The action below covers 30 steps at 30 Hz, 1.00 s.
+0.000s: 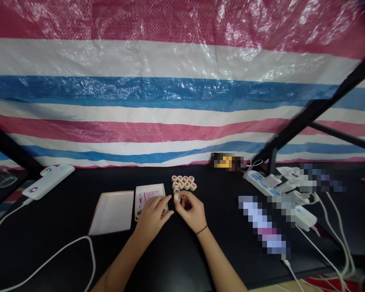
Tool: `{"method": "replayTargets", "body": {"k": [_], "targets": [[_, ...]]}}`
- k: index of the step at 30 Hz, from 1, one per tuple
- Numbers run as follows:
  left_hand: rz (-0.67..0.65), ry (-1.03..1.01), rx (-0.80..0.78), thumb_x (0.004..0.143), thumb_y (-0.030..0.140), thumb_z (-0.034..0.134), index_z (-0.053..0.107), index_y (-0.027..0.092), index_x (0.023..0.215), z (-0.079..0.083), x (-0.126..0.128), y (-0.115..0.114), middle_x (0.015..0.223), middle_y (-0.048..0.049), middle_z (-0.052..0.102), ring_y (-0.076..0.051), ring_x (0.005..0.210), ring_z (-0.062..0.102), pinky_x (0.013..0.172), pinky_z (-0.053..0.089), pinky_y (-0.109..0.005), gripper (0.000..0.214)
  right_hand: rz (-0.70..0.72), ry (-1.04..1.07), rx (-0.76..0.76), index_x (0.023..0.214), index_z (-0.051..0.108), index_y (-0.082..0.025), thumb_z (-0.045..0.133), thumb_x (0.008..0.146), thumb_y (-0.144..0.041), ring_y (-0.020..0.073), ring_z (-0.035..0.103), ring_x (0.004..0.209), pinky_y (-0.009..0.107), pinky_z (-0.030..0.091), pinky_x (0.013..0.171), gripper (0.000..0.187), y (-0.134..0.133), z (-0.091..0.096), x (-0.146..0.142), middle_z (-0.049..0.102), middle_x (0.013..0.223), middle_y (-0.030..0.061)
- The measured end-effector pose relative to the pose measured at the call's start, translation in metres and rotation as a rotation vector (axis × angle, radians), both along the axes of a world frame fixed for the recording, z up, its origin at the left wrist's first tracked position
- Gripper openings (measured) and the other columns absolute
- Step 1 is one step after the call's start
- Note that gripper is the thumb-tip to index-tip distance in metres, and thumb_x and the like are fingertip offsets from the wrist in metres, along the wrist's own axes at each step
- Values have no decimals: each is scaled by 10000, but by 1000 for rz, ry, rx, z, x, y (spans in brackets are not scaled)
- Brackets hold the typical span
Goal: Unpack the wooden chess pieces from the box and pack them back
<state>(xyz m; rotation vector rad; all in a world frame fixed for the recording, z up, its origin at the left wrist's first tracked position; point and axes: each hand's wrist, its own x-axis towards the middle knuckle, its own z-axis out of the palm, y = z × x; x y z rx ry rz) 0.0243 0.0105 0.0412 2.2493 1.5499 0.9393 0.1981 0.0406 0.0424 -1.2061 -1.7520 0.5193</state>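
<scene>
Between the thumb and fingers of my right hand (192, 209) is a round Chinese chess piece (177, 197), held just below the other pieces. Two rows of cream pieces with red characters (181, 185) stand on the black table, and one piece with a dark character (177, 191) begins a row beneath them. My left hand (153, 213) has its fingers apart over the white box (150, 190). Inside that box are a sheet with pink print and a few dark-lettered pieces, partly hidden by the hand. The box lid (112, 213) lies inside-up to the left.
A white device with a cable (48, 182) lies at the left. White power strips (263, 182) and tangled cables are at the right, beside a blurred-out object (264, 225). A striped plastic sheet (158, 129) hangs behind the table (170, 259), between black metal bars.
</scene>
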Motion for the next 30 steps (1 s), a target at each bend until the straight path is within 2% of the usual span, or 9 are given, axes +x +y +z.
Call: {"method": "replayTargets", "body": {"k": [2,4,7,12,20,25,30], "targets": [[30,81,24,828,301,643,567,239,1237,0,-3,1,1088,-88,647,-264,1036,598,933,464,-429,420,-144,-33,19,950,631,-180,545,816,-347,97,499,507,232,459,544,230,7,-3,11,634,779,27],[41,142,20,793,331,687,589,232,1215,-1,-7,2,1123,-99,632,-285,1071,579,942,452,-450,444,-201,-87,13,969,639,-173,531,818,-339,98,494,510,242,460,562,249,13,-8,19,642,833,47],[34,204,-7,750,398,723,605,249,1194,-3,-10,1,1196,-95,608,-305,1134,544,964,430,-473,484,-201,-170,-45,947,638,-180,523,799,-332,99,492,500,239,444,552,241,16,-17,25,639,813,36],[60,317,-77,738,441,724,549,274,1273,-8,-11,-1,1270,-102,583,-312,1165,534,986,405,-489,587,-175,-296,-125,893,609,-202,521,794,-346,104,509,528,220,393,529,196,17,-27,23,640,797,12],[47,368,-149,777,362,706,511,283,1309,-6,-12,0,1219,-73,617,-273,1128,563,944,427,-423,572,-223,-297,-111,918,566,-214,508,814,-387,115,522,521,226,389,530,210,20,-34,22,664,822,13],[28,368,-190,774,349,712,504,261,1315,-1,-12,1,1214,-78,617,-271,1127,554,944,417,-420,587,-246,-331,-68,899,579,-210,493,834,-382,128,548,553,230,396,536,203,20,-36,20,649,793,20],[29,362,-190,774,350,709,512,269,1304,-2,-12,1,1215,-71,614,-269,1125,547,950,404,-414,571,-242,-338,-44,908,590,-213,481,855,-370,132,558,564,232,406,537,199,20,-36,18,659,829,31]]}}
